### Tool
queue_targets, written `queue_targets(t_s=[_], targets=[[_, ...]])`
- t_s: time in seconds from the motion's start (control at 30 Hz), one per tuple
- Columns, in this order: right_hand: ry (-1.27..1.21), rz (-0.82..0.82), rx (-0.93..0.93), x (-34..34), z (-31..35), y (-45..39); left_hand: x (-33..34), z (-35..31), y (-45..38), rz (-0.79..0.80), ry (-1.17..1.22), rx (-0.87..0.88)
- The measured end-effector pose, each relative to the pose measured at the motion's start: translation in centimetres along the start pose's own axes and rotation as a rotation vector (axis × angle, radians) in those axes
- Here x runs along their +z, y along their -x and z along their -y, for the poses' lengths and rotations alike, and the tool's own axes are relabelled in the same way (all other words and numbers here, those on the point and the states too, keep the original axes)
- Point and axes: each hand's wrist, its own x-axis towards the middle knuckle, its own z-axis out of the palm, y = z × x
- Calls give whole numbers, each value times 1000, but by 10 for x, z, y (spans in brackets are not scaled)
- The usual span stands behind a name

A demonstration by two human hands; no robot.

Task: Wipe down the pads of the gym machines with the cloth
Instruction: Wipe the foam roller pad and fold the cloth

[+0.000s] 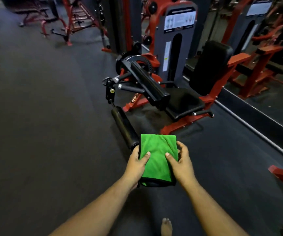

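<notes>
Dark rubber flooring (35, 116) stretches through a dim gym lined with red-framed equipment, a mirror (273, 74) running along the right wall. Near the mirror stands a red leg machine (180, 92) with a black seat pad (185, 101), an upright back pad (210, 65) and a black roller pad (124, 126) low at its front. Held in the air just short of the roller's near end is a folded green cloth (157, 157): the left hand (136, 165) and right hand (181, 163) grip its opposite sides, thumbs pressed on top, fingers curled beneath. A bare foot (166, 226) shows at the bottom edge.
</notes>
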Motion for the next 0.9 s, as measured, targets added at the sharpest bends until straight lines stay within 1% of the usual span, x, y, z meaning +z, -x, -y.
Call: queue_targets(t_s=[0.1,0.17,0.23,0.27,0.3,0.37,0.43,0.57,0.6,0.67,0.8,0.9], targets=[[127,97,19,22,-13,-40,-6,11,-28,-78,-12,-25],[207,222,49,40,-18,-64,-11,20,-50,-133,-52,-45],[231,339,62,62,-25,-84,-16,27,-69,-154,-74,-69],[238,370,69,71,-28,-92,-18,29,-77,-163,-75,-84],[235,387,68,82,-31,-102,-22,29,-88,-182,-74,-99],[202,354,94,99,-36,-125,-32,29,-108,-212,-57,-113],[137,317,188,114,-41,-150,-45,32,-131,-237,-17,-136],[68,393,389,150,-49,-199,-80,40,-182,-301,48,-164],[82,406,401,162,-52,-212,-89,44,-198,-300,61,-181],[142,390,363,195,-65,-247,-112,59,-239,-264,96,-252],[330,335,274,262,-89,-315,-156,99,-328,-87,64,-335],[512,334,216,301,-111,-362,-181,130,-389,-10,45,-405]])
